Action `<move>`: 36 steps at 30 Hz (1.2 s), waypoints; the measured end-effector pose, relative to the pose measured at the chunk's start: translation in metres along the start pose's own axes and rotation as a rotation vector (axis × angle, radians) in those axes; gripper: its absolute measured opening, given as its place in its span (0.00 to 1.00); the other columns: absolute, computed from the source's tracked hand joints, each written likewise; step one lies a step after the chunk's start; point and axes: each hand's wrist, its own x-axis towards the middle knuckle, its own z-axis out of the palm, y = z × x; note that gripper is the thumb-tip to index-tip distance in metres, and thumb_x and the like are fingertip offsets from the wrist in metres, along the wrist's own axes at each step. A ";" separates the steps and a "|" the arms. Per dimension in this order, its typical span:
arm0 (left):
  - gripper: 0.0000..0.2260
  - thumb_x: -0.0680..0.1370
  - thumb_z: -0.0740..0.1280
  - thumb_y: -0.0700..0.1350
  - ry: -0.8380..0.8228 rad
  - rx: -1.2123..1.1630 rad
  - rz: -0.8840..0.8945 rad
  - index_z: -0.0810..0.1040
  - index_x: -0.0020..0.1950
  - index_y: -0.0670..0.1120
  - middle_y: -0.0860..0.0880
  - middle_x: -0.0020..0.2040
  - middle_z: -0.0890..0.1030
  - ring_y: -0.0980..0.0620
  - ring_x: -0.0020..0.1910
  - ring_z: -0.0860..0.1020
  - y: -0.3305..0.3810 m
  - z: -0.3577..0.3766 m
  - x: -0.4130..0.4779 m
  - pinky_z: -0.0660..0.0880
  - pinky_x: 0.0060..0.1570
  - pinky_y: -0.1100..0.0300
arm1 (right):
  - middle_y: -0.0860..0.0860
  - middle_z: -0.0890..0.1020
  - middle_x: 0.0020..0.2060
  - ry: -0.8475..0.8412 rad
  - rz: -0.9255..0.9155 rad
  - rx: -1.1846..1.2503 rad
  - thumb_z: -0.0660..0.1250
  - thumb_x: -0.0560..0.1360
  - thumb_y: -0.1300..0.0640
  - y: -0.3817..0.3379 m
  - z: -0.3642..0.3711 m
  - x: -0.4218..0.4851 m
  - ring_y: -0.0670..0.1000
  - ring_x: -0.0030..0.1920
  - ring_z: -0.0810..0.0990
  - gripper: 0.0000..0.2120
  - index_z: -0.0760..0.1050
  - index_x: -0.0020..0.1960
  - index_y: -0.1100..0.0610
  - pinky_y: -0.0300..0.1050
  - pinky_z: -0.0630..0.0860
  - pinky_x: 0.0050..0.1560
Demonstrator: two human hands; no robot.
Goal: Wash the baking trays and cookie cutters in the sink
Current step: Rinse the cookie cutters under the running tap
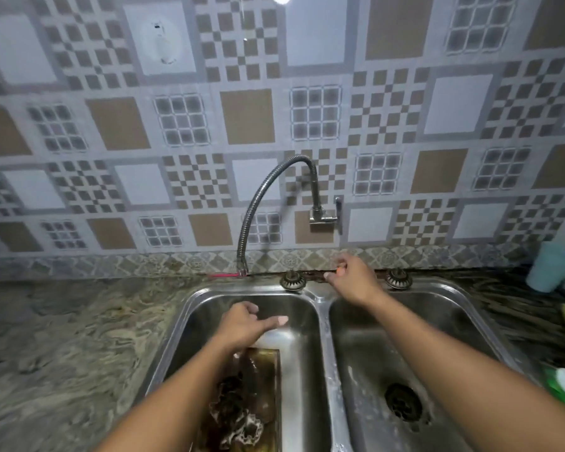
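Brown-stained metal, one baking tray (268, 367) is lying near in the left basin of the sink (322, 308), under one dark foamy clump (238, 409); no cookie cutters are showing plainly. Soapy, it is likely handling stiff, light and slippery, so gripping its raised edge suits. Above it the left hand (252, 321) is hovering, fingers loose, holding nothing. Farther off, the right hand (349, 277) is reaching between two strainer plugs (292, 280) at the far rim; its grip I cannot tell.

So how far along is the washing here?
Early. Nothing looks clean yet: the tray in the sink is brown and sudsy. The left hand hovers over it; the right hand is by the back rim. Rinsing remains; I can't pick out cutters.
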 end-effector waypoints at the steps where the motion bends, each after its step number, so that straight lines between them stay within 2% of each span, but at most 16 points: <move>1: 0.40 0.63 0.81 0.62 -0.052 0.010 0.002 0.74 0.67 0.43 0.49 0.59 0.79 0.54 0.53 0.78 0.000 -0.019 0.007 0.72 0.48 0.66 | 0.53 0.82 0.53 0.029 0.006 0.013 0.70 0.76 0.53 -0.012 0.002 0.015 0.55 0.52 0.81 0.21 0.73 0.67 0.53 0.52 0.78 0.58; 3: 0.40 0.65 0.81 0.58 -0.128 0.006 0.046 0.71 0.69 0.42 0.49 0.60 0.78 0.55 0.55 0.77 0.005 -0.050 0.021 0.73 0.46 0.70 | 0.55 0.79 0.61 0.111 0.017 0.024 0.71 0.75 0.52 -0.034 0.000 0.044 0.58 0.57 0.80 0.25 0.69 0.70 0.51 0.59 0.78 0.61; 4: 0.37 0.67 0.81 0.54 -0.156 -0.006 0.082 0.70 0.68 0.41 0.49 0.56 0.78 0.56 0.52 0.77 0.010 -0.062 0.028 0.74 0.45 0.72 | 0.55 0.78 0.64 0.154 0.020 0.012 0.71 0.75 0.52 -0.042 -0.004 0.059 0.58 0.59 0.80 0.26 0.68 0.71 0.50 0.59 0.77 0.62; 6: 0.31 0.68 0.81 0.51 -0.205 -0.013 0.148 0.73 0.65 0.44 0.53 0.50 0.80 0.57 0.49 0.80 0.022 -0.077 0.043 0.77 0.54 0.67 | 0.56 0.76 0.66 0.218 0.020 -0.038 0.70 0.75 0.52 -0.056 -0.012 0.085 0.60 0.63 0.77 0.29 0.66 0.73 0.53 0.56 0.74 0.65; 8: 0.32 0.66 0.80 0.59 -0.241 0.056 0.215 0.76 0.64 0.49 0.53 0.54 0.83 0.53 0.56 0.81 0.030 -0.087 0.061 0.75 0.65 0.57 | 0.58 0.75 0.67 0.239 0.039 -0.116 0.70 0.74 0.51 -0.067 -0.018 0.109 0.62 0.64 0.75 0.31 0.66 0.74 0.55 0.55 0.74 0.65; 9: 0.33 0.65 0.79 0.64 -0.251 0.105 0.239 0.76 0.65 0.51 0.53 0.58 0.82 0.53 0.58 0.80 0.035 -0.090 0.067 0.73 0.66 0.56 | 0.58 0.75 0.66 0.230 0.056 -0.148 0.70 0.74 0.51 -0.069 -0.020 0.117 0.62 0.64 0.76 0.31 0.66 0.74 0.56 0.55 0.75 0.64; 11: 0.29 0.68 0.75 0.67 -0.254 0.170 0.264 0.78 0.62 0.51 0.53 0.58 0.81 0.53 0.58 0.79 0.046 -0.093 0.072 0.72 0.60 0.57 | 0.58 0.75 0.66 0.180 0.080 -0.221 0.71 0.73 0.50 -0.069 -0.021 0.131 0.61 0.62 0.77 0.33 0.66 0.74 0.57 0.54 0.75 0.63; 13: 0.18 0.74 0.70 0.65 -0.256 0.212 0.293 0.78 0.53 0.52 0.52 0.52 0.81 0.53 0.51 0.78 0.051 -0.091 0.077 0.71 0.49 0.59 | 0.58 0.75 0.67 0.146 0.086 -0.269 0.72 0.72 0.49 -0.069 -0.019 0.143 0.61 0.62 0.77 0.34 0.66 0.74 0.59 0.54 0.75 0.63; 14: 0.16 0.76 0.67 0.64 -0.265 0.233 0.316 0.77 0.48 0.52 0.51 0.49 0.81 0.52 0.49 0.79 0.051 -0.088 0.079 0.72 0.47 0.59 | 0.59 0.75 0.66 0.145 0.080 -0.286 0.72 0.72 0.49 -0.069 -0.018 0.147 0.61 0.62 0.77 0.33 0.67 0.73 0.60 0.53 0.76 0.63; 16: 0.18 0.80 0.65 0.61 -0.313 0.217 0.314 0.79 0.51 0.46 0.47 0.49 0.83 0.47 0.48 0.81 0.049 -0.081 0.084 0.77 0.48 0.55 | 0.60 0.77 0.63 0.147 0.079 -0.311 0.73 0.72 0.49 -0.070 -0.016 0.150 0.61 0.59 0.78 0.30 0.72 0.68 0.62 0.53 0.77 0.60; 19: 0.16 0.81 0.64 0.53 -0.397 0.170 0.236 0.81 0.58 0.42 0.44 0.53 0.85 0.47 0.44 0.81 0.048 -0.077 0.089 0.75 0.41 0.56 | 0.60 0.77 0.61 0.172 0.087 -0.365 0.74 0.70 0.47 -0.068 -0.011 0.152 0.62 0.57 0.78 0.27 0.74 0.63 0.61 0.56 0.78 0.58; 24: 0.14 0.82 0.61 0.51 -0.536 0.199 0.137 0.83 0.57 0.47 0.49 0.50 0.87 0.50 0.44 0.81 0.050 -0.081 0.091 0.75 0.47 0.54 | 0.58 0.70 0.65 0.277 0.066 -0.469 0.72 0.73 0.48 -0.061 -0.003 0.150 0.64 0.64 0.71 0.27 0.67 0.67 0.55 0.62 0.74 0.60; 27: 0.14 0.82 0.61 0.52 -0.540 0.201 0.134 0.83 0.57 0.48 0.48 0.50 0.87 0.50 0.44 0.81 0.051 -0.081 0.090 0.74 0.46 0.54 | 0.58 0.70 0.66 0.323 0.047 -0.519 0.70 0.74 0.50 -0.059 0.001 0.149 0.64 0.66 0.69 0.29 0.63 0.70 0.55 0.63 0.73 0.60; 32: 0.14 0.82 0.61 0.51 -0.537 0.187 0.116 0.83 0.58 0.47 0.48 0.50 0.87 0.50 0.44 0.81 0.050 -0.081 0.089 0.75 0.46 0.55 | 0.59 0.75 0.63 0.398 0.058 -0.615 0.68 0.75 0.51 -0.063 0.001 0.150 0.63 0.63 0.72 0.24 0.66 0.67 0.59 0.60 0.72 0.57; 36: 0.14 0.81 0.61 0.51 -0.556 0.198 0.125 0.83 0.58 0.46 0.48 0.50 0.87 0.50 0.47 0.82 0.050 -0.083 0.087 0.74 0.48 0.54 | 0.61 0.79 0.57 0.479 0.077 -0.588 0.67 0.76 0.51 -0.063 0.002 0.142 0.64 0.59 0.76 0.21 0.69 0.63 0.61 0.56 0.73 0.53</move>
